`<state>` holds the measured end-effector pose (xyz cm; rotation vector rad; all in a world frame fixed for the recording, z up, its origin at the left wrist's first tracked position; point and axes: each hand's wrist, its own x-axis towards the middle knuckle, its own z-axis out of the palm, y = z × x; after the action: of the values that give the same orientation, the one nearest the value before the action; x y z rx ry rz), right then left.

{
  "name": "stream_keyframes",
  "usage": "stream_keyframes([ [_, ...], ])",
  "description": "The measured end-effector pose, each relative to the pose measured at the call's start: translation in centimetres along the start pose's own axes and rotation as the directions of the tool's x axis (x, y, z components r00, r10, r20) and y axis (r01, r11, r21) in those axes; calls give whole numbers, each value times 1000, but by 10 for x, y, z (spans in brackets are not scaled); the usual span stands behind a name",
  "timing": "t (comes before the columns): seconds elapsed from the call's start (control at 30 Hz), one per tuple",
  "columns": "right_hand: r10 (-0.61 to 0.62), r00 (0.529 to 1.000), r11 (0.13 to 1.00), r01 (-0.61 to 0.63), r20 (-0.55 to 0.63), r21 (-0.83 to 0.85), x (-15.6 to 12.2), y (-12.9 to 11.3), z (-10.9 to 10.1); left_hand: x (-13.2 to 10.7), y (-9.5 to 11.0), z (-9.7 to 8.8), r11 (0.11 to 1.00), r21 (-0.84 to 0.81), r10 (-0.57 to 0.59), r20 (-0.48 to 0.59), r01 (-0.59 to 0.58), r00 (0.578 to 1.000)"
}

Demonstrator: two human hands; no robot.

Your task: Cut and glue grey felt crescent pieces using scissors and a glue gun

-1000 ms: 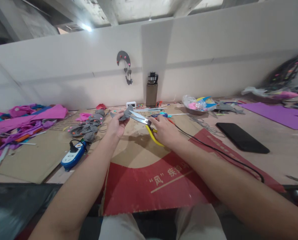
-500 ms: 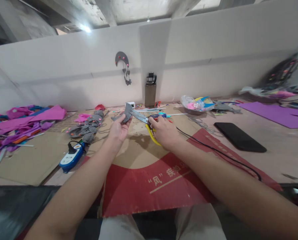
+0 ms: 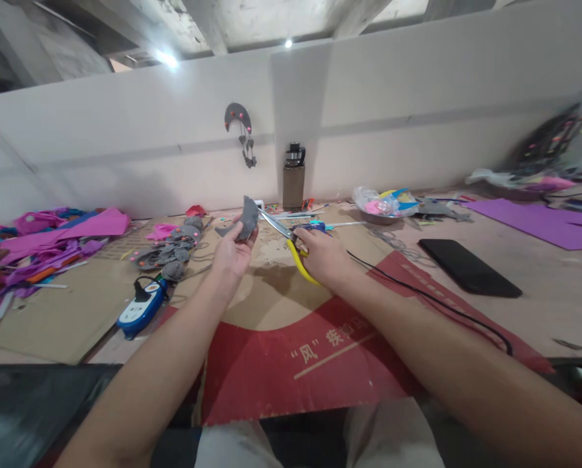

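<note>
My left hand (image 3: 232, 252) is closed on a small grey felt piece (image 3: 248, 218), held upright above the cardboard. My right hand (image 3: 322, 255) grips yellow-handled scissors (image 3: 285, 238), whose blades point up and left and meet the edge of the felt piece. Both hands hover over a brown and red cardboard sheet (image 3: 291, 338) that covers the table in front of me.
A pile of grey felt pieces (image 3: 173, 250) and a blue-white power strip (image 3: 142, 307) lie to the left, with pink and purple felt scraps (image 3: 51, 237) beyond. A black phone (image 3: 469, 276), a black cable (image 3: 432, 300), a bottle (image 3: 293, 177) and a bowl of scraps (image 3: 383, 203) sit to the right and back.
The grey felt piece has been turned more upright in my left hand. The scissors' blades have tilted upward toward its edge. Both hands stay in about the same place.
</note>
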<state>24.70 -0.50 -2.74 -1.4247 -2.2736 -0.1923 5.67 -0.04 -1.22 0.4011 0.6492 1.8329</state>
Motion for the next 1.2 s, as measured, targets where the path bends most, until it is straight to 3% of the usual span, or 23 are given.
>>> stream_keyframes([
  [0.17, 17, 999, 989, -11, -36, 145, 4, 6, 9, 0, 1, -2, 999, 35, 33, -1, -33, 999],
  [0.37, -15, 1000, 987, 16, -5, 160, 0, 4, 12, 0, -1, -1, 995, -2, 98, 17, -98, 995],
  [0.5, -20, 1000, 987, 19, 6, 160, -1, 4, 11, 0, -3, -2, 999, -16, 53, 62, -52, 997],
  [0.63, -11, 1000, 986, 10, 0, 168, 1, 6, 10, 0, -2, -5, 997, 76, -26, 59, 21, 998],
  [0.8, 5, 1000, 979, -4, -3, 205, 2, 8, 11, 0, 1, -7, 987, 152, 39, 27, -43, 999],
  [0.93, 14, 1000, 983, -11, -13, 183, 1, 7, 9, -1, 2, -8, 972, 228, 52, 43, -61, 998],
  [1.2, -18, 999, 999, 19, -50, 27, 2, 5, 1, 0, -1, -10, 917, 397, -85, 119, 31, 989],
])
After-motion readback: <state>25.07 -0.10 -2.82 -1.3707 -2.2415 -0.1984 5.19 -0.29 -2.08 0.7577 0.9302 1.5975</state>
